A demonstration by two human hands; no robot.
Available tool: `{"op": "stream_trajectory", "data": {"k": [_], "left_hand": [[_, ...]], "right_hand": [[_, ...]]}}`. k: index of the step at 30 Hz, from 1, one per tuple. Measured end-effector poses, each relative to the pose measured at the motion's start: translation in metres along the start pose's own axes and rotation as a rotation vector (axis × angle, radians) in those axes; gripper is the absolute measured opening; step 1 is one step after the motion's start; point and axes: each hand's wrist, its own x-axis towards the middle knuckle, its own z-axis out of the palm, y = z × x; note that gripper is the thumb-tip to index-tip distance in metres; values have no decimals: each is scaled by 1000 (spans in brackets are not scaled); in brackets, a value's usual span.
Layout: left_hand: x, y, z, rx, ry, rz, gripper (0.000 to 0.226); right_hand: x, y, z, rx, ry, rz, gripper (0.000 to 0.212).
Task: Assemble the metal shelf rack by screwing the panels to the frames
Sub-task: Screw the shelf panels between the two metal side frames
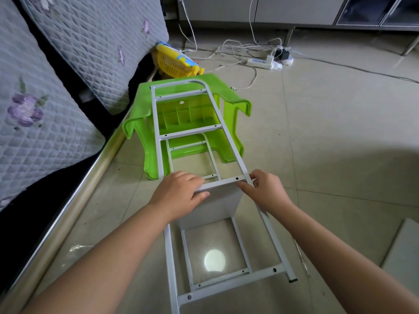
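1. A white metal frame (226, 132) runs from the bottom centre of the picture up to its middle, ladder-like, with screw holes showing in its crossbars.
2. Its far, rounded end rests on a green plastic stool (188, 114) lying on its side on the tiled floor (317, 132).
3. A second, smaller-looking frame (213, 159) shows beneath the 1st, through its gaps.
4. A white panel (217, 207) stands under the middle crossbar, at the centre of the picture.
5. The left hand (179, 193) has its grip closed over the crossbar and the panel's top edge, fingers on top, thumb below.
6. The right hand (263, 189) pinches the frame where the crossbar meets the right rail.
7. A quilted bed (45, 109) fills the left of the picture; a power strip (260, 62) with cables lies at upper right of centre, and a yellow basket (174, 64) lies behind the stool.
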Motion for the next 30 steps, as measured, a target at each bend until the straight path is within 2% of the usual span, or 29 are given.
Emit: {"op": "stream_trajectory", "data": {"k": [2, 3, 6, 8, 12, 14, 17, 20, 24, 27, 30], "left_hand": [[-2, -1, 0, 60, -32, -78, 92], [-2, -1, 0, 90, -56, -155, 93], [0, -1, 2, 91, -97, -332, 71], [1, 1, 0, 81, -120, -368, 68], [-1, 1, 3, 101, -158, -379, 70], [0, 1, 3, 115, -167, -370, 69], [0, 1, 3, 106, -174, -364, 69], [0, 0, 3, 109, -166, -368, 70], [1, -1, 4, 87, -151, -373, 71], [1, -1, 4, 87, -143, -367, 70], [1, -2, 5, 88, -124, -356, 69]], "right_hand": [[0, 0, 0, 5, -2, -1, 30], [0, 0, 0, 10, -2, -1, 30], [-1, -1, -1, 19, -4, -5, 30], [-3, -1, -1, 16, -9, -13, 33], [-9, -2, -5, -22, 11, -23, 26], [-11, -2, -10, 107, 68, 23, 20], [-11, -4, -19, 387, 107, 128, 29], [-7, -11, -29, 456, 60, 187, 35], [-7, -20, -38, 302, -16, 52, 27], [-7, -23, -40, 344, -33, -49, 21], [-5, -27, -41, 350, -41, -66, 23]]}}
